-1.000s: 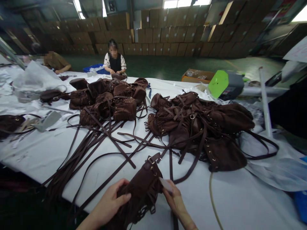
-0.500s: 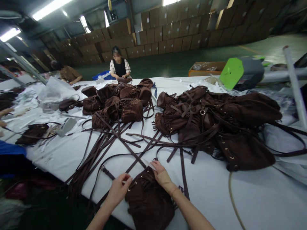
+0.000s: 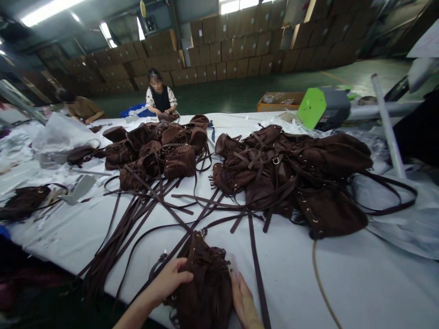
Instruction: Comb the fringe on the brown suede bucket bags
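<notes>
A brown suede fringed bag (image 3: 206, 285) lies at the near edge of the white table (image 3: 343, 283). My left hand (image 3: 168, 281) is curled over the bag's left side and grips it. My right hand (image 3: 242, 299) rests along the bag's right side, fingers pointing away from me, with a small pale card (image 3: 233, 264) pinched at the fingertips. Long brown straps (image 3: 144, 214) run from the bag across the table.
Two heaps of brown bags (image 3: 295, 169) (image 3: 161, 146) fill the table's middle. A beige cord (image 3: 320, 283) trails at right, beside a white pole (image 3: 386, 123) and a green-faced machine (image 3: 313, 107). Two people (image 3: 159, 96) work at the far side; stacked cartons (image 3: 240, 50) stand behind.
The bag has been pulled nearer to me and bunched up. My left hand moved onto its left side; my right hand dropped from its top rim to its right side.
</notes>
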The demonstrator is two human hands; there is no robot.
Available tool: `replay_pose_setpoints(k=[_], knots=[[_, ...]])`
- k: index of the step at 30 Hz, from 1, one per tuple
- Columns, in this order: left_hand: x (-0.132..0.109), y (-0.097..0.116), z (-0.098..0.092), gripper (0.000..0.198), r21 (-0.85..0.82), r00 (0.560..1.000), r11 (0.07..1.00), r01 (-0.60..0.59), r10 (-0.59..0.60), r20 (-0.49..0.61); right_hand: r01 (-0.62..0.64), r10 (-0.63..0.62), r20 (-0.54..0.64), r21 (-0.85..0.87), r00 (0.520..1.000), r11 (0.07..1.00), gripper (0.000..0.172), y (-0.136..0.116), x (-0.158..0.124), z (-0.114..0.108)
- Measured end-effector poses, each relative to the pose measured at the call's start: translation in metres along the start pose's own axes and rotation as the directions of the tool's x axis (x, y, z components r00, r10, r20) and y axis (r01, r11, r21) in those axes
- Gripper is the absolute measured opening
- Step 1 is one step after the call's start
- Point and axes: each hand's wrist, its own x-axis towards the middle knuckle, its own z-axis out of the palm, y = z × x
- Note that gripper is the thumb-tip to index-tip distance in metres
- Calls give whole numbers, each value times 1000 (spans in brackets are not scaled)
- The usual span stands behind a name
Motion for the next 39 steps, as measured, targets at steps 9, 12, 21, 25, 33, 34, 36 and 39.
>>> replay_pose_setpoints(k=[9,12,21,25,33,34,36,39], knots=[[-31,-16,5,47,-510,950,848,143,-263,-171,247,-213,156,-247,965,937,19,-55,75,1],[-24,-20,17,54,-520,974,853,42,-152,-170,263,-242,102,-363,965,894,29,-54,47,-24],[-12,4,66,64,-65,889,997,-47,12,-458,459,-251,384,-766,888,450,59,-90,-20,4],[-15,1,81,61,-32,867,999,-43,21,-499,522,-220,474,-774,853,358,70,-82,-9,-31],[-10,-9,91,55,-156,908,986,-60,-11,-420,273,-137,452,-252,881,928,28,-95,1,-91],[-9,-7,89,52,-260,921,964,-49,-57,-386,105,-65,480,-58,875,993,37,-98,0,-93],[-7,0,84,50,-508,956,860,38,-179,-232,-181,58,514,193,856,964,53,-103,-2,-96],[-3,16,78,56,-691,951,655,306,-232,203,-191,113,376,178,920,965,53,-101,-7,-99]])
